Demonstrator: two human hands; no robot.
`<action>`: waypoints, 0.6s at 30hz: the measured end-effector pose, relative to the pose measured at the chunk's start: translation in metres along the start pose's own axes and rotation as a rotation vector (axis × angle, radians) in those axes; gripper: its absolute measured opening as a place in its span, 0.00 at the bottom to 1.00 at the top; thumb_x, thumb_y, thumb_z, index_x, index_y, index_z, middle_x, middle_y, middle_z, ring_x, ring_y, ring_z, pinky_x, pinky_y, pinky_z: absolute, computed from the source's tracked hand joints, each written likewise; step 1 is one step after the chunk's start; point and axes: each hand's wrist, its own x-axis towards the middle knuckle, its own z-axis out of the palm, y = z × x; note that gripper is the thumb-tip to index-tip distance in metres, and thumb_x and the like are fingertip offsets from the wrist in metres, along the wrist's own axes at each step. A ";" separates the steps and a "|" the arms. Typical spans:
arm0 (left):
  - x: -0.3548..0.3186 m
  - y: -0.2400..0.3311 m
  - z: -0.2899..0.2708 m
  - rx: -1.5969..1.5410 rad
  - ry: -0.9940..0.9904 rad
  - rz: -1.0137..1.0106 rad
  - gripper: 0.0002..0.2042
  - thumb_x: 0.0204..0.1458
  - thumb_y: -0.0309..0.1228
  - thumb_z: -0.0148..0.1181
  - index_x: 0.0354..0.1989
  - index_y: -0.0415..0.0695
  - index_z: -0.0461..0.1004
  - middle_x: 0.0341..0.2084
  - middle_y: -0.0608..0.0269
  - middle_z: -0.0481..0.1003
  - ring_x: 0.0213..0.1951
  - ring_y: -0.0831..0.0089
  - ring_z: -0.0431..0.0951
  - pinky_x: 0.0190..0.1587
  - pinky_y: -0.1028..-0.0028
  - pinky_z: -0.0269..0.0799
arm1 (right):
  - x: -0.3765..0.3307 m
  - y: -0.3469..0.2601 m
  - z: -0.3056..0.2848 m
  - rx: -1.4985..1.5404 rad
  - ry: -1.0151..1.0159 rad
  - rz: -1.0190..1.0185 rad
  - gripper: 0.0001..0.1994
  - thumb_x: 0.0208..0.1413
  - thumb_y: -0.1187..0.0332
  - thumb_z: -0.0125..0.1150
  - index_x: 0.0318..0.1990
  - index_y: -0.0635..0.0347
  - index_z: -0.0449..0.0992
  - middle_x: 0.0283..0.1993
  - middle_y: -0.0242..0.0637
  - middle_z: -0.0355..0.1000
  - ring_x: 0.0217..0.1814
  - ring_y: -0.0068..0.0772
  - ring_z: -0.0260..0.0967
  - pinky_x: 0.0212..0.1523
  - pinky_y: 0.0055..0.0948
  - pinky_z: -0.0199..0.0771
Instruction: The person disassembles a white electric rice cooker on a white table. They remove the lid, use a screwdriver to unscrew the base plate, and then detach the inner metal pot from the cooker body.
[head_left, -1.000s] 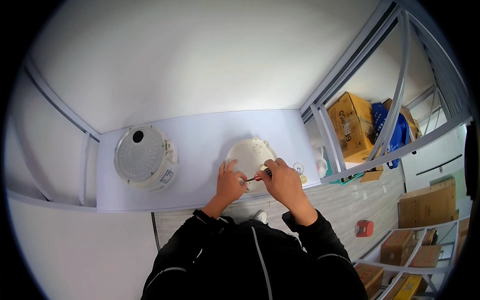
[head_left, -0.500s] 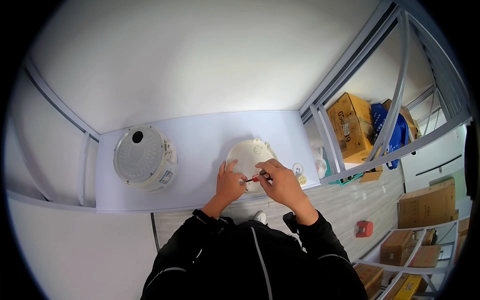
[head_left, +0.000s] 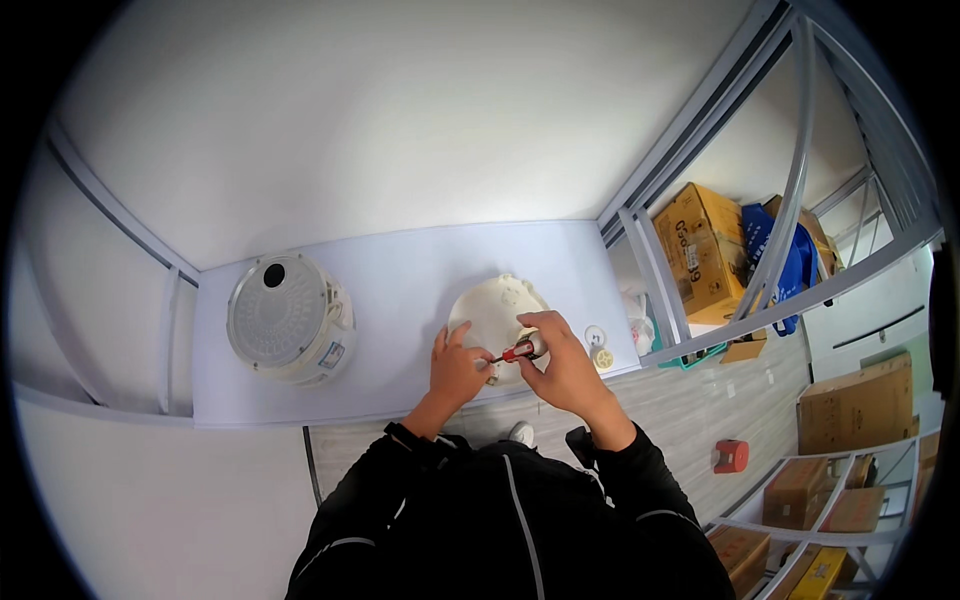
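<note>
On the white tabletop in front of me lies a round cream-white plastic cover (head_left: 492,312) with moulded bumps along its far edge. My left hand (head_left: 459,371) grips the cover's near left side, fingers at the rim and thumb close to the tip of a screwdriver. In my right hand (head_left: 562,368) is that screwdriver (head_left: 523,350), with a red and pale handle. It lies almost level over the cover, its shaft pointing left toward my left thumb. Whatever sits at the tip is too small to make out.
A large round white appliance (head_left: 280,318) with a perforated grey top stands at the left of the table (head_left: 400,290). Small round parts (head_left: 601,358) lie right of the cover. A metal frame (head_left: 650,270) rises at the right, with cardboard boxes (head_left: 708,250) beyond.
The screwdriver handle has turned in my right hand, and the fingers around it have shifted. The cover has moved slightly to the left. My left hand stays nearly in place.
</note>
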 end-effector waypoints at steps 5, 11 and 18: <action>-0.005 0.011 -0.005 0.076 0.032 -0.010 0.05 0.52 0.40 0.75 0.37 0.61 0.91 0.74 0.62 0.65 0.78 0.40 0.49 0.77 0.34 0.37 | -0.002 0.009 0.009 0.096 0.011 0.100 0.28 0.60 0.76 0.74 0.66 0.61 0.71 0.57 0.44 0.80 0.55 0.42 0.80 0.57 0.36 0.78; -0.007 0.018 -0.013 0.147 0.113 0.035 0.04 0.53 0.39 0.75 0.34 0.57 0.89 0.71 0.66 0.67 0.78 0.45 0.50 0.74 0.29 0.36 | -0.004 0.023 0.012 0.186 0.085 0.055 0.27 0.62 0.78 0.70 0.68 0.61 0.70 0.61 0.45 0.78 0.59 0.40 0.79 0.64 0.37 0.76; 0.000 0.015 -0.018 0.114 0.243 0.165 0.04 0.52 0.36 0.74 0.34 0.55 0.88 0.67 0.67 0.72 0.75 0.49 0.58 0.72 0.34 0.44 | -0.004 0.035 0.003 0.199 0.241 0.012 0.28 0.65 0.76 0.68 0.70 0.65 0.66 0.62 0.46 0.75 0.62 0.39 0.76 0.65 0.36 0.74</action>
